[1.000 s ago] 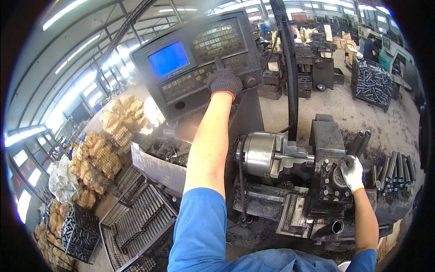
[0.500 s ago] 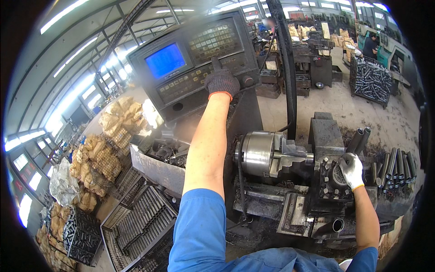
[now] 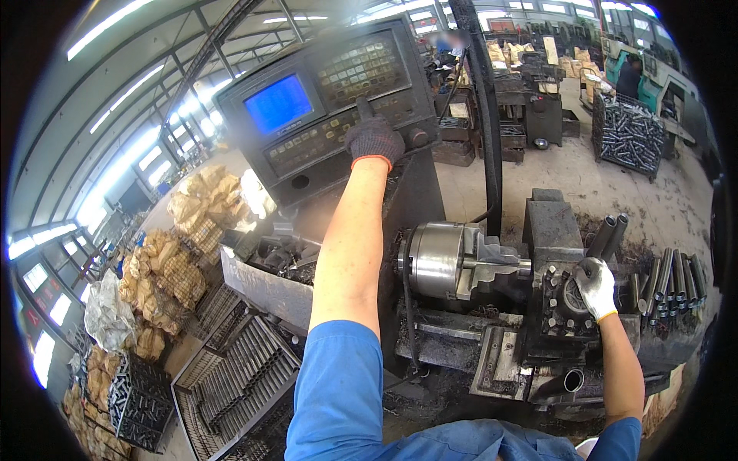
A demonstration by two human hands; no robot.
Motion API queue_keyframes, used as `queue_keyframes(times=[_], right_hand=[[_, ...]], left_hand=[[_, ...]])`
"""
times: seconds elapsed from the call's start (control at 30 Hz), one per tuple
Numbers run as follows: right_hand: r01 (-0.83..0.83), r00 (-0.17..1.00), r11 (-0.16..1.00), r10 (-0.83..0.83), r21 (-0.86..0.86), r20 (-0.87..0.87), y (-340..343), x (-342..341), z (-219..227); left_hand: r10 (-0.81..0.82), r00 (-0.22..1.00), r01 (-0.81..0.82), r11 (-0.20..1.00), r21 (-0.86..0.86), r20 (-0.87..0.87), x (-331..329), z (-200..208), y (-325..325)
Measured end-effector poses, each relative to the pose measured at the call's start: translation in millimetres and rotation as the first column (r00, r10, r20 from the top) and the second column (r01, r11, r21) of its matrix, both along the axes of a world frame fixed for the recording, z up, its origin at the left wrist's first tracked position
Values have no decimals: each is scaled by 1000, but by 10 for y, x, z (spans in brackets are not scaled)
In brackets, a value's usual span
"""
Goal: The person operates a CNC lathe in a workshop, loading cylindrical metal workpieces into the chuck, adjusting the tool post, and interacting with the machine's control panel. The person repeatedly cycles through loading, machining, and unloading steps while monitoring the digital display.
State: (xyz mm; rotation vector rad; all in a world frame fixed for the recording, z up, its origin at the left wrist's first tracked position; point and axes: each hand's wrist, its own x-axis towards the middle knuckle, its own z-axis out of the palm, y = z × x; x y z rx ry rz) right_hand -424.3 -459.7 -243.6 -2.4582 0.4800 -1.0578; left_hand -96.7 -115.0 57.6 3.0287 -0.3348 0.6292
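Note:
My left hand (image 3: 374,140), in a dark knitted glove with an orange cuff, reaches up to the machine's control panel (image 3: 330,100). Its index finger stretches out against the keys right of a lit blue screen (image 3: 277,104); the other fingers are mostly hidden behind the hand. My right hand (image 3: 596,288), in a white glove with dirty fingertips, lies on top of the bolted tool post (image 3: 557,323), beside its round centre. It appears to rest there with nothing in it. Between the two hands sits a steel lathe chuck (image 3: 437,261) with stepped jaws.
Dark metal tubes (image 3: 673,280) stand and lie right of the tool post. A short tube (image 3: 573,380) shows below it. At lower left is a metal rack (image 3: 242,376) of rods. A black post (image 3: 489,131) rises behind the chuck. A person (image 3: 629,78) is at the far right.
Both hands keep their places on the panel and the tool post. The view has shifted very slightly, and the far person at the right has moved a little.

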Motion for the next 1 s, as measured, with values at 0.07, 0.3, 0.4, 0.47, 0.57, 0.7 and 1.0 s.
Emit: queue_keyframes(times=[0.07,0.3,0.4,0.47,0.57,0.7,1.0], right_hand=[[-2,1000,1000,2,-6,4,-13,7,-21],[-1,1000,1000,1,5,-12,21,-4,26],[1,1000,1000,-1,-7,-17,-6,-2,2],[-3,999,1000,4,11,-42,30,17,33],[0,1000,1000,-1,-7,-18,18,19,23],[11,1000,1000,-11,0,-20,8,-9,20],[8,999,1000,-8,-9,-46,66,-13,94]], left_hand=[[-6,1000,6,1000,9,7,53,-9,21],[6,1000,-6,1000,3,-3,24,-13,13],[-10,1000,10,1000,-3,21,-16,-12,-3],[-30,995,31,999,-9,90,62,-69,51],[-27,999,31,996,-87,46,126,-33,41],[18,991,6,983,-183,131,36,-92,56],[-39,985,68,983,-169,169,188,-120,251]])
